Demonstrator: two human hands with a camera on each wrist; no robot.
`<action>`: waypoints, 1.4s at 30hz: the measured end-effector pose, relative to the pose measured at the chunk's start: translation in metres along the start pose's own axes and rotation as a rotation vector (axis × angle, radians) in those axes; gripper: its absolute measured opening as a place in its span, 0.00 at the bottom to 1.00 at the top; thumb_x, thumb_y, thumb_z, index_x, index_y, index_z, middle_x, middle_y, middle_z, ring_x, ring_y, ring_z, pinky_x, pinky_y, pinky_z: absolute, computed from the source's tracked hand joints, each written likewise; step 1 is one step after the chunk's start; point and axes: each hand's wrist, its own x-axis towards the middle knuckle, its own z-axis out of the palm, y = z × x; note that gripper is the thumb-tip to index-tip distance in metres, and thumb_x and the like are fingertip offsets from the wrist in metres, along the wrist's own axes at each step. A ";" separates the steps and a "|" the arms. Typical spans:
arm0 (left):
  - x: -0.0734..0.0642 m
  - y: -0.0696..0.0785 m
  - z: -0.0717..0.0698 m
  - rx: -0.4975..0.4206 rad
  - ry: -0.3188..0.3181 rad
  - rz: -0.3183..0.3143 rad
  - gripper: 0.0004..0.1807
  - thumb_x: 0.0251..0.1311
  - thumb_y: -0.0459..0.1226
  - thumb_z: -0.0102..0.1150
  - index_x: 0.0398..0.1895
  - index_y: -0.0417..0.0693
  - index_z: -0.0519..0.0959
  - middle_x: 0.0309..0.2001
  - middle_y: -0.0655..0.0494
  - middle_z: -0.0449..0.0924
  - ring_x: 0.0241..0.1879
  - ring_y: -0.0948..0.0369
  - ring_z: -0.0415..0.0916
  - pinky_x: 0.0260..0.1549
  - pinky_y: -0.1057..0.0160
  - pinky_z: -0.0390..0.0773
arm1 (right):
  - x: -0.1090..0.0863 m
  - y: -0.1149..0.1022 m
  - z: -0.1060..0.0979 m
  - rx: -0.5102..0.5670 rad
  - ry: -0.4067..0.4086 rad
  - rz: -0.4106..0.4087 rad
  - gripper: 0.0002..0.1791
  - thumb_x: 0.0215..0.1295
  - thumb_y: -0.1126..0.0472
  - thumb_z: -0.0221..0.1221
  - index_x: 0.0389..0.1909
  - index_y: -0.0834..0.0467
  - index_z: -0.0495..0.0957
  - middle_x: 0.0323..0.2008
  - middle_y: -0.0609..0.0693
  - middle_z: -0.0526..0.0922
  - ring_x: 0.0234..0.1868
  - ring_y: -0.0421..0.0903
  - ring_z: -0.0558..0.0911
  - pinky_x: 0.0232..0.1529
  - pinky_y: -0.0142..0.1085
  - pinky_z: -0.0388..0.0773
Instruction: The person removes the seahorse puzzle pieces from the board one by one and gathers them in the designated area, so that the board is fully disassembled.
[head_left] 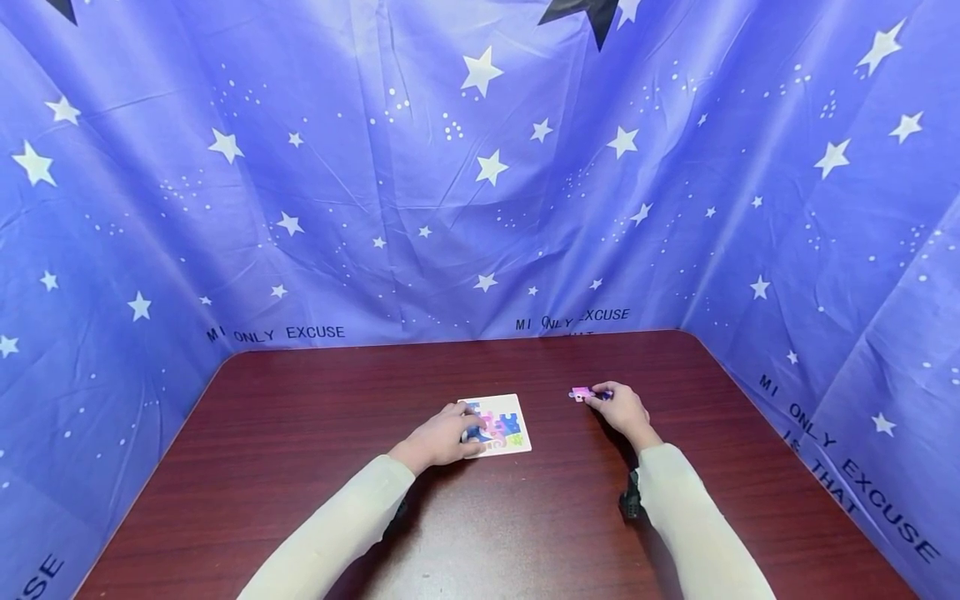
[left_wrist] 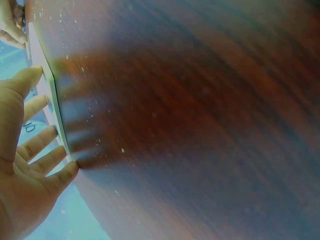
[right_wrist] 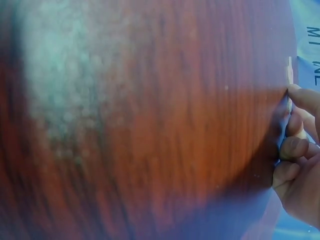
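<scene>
A flat square jigsaw puzzle board with a white border and a partly filled pink, blue and green picture lies on the table. My left hand rests on its left side. In the left wrist view the fingers of the left hand are spread and fairly straight, touching the board's edge. To the right of the board, my right hand pinches a pink and purple puzzle piece low at the table. Edge-on, the piece shows beside the thumb of the right hand, whose other fingers are curled.
The dark red-brown wooden table has rounded far corners. A blue-purple star-printed curtain hangs behind it and along both sides. A bit of dark blue shows under the right fingers; its kind is unclear.
</scene>
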 end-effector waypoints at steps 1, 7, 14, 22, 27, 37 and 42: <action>0.000 0.000 0.000 0.002 -0.002 -0.003 0.20 0.59 0.49 0.58 0.52 0.52 0.78 0.56 0.51 0.72 0.56 0.55 0.67 0.56 0.57 0.69 | 0.000 0.000 0.000 0.001 0.003 -0.004 0.22 0.60 0.49 0.59 0.51 0.57 0.78 0.54 0.63 0.77 0.53 0.61 0.75 0.45 0.55 0.70; 0.000 0.000 0.000 0.006 -0.011 -0.023 0.21 0.58 0.50 0.58 0.53 0.54 0.78 0.57 0.52 0.71 0.57 0.56 0.66 0.57 0.57 0.69 | 0.002 0.003 0.001 0.039 0.032 -0.065 0.21 0.60 0.53 0.60 0.50 0.63 0.78 0.51 0.65 0.78 0.50 0.60 0.76 0.50 0.53 0.70; -0.001 -0.001 0.003 -0.001 -0.019 -0.027 0.23 0.59 0.52 0.57 0.54 0.54 0.76 0.59 0.52 0.70 0.59 0.56 0.66 0.58 0.57 0.69 | 0.002 0.000 0.000 0.062 0.064 -0.122 0.19 0.59 0.56 0.62 0.46 0.65 0.79 0.37 0.62 0.81 0.37 0.54 0.75 0.43 0.44 0.71; -0.001 -0.005 0.006 0.022 0.003 -0.007 0.25 0.58 0.54 0.56 0.55 0.53 0.75 0.59 0.52 0.69 0.60 0.55 0.65 0.59 0.57 0.68 | 0.001 -0.012 -0.001 0.103 0.049 -0.145 0.17 0.60 0.59 0.61 0.46 0.65 0.79 0.29 0.57 0.79 0.30 0.47 0.73 0.32 0.34 0.67; -0.004 -0.004 0.004 0.008 0.001 -0.021 0.26 0.58 0.54 0.56 0.57 0.53 0.75 0.60 0.51 0.69 0.62 0.54 0.64 0.60 0.55 0.66 | -0.002 -0.022 0.004 0.182 0.020 -0.160 0.16 0.61 0.60 0.60 0.45 0.66 0.79 0.30 0.57 0.82 0.25 0.42 0.76 0.29 0.32 0.72; -0.015 -0.006 0.005 0.036 0.023 -0.046 0.29 0.57 0.55 0.57 0.58 0.51 0.74 0.56 0.51 0.71 0.56 0.55 0.68 0.57 0.56 0.69 | -0.009 -0.049 0.019 0.209 -0.045 -0.219 0.15 0.59 0.60 0.61 0.43 0.65 0.79 0.22 0.53 0.78 0.17 0.39 0.75 0.22 0.32 0.73; -0.019 -0.004 0.004 0.047 0.027 -0.069 0.30 0.57 0.55 0.57 0.58 0.50 0.74 0.55 0.50 0.71 0.55 0.54 0.69 0.56 0.55 0.70 | -0.015 -0.062 0.026 0.199 -0.069 -0.243 0.13 0.59 0.60 0.62 0.42 0.63 0.80 0.21 0.51 0.77 0.17 0.40 0.74 0.21 0.32 0.73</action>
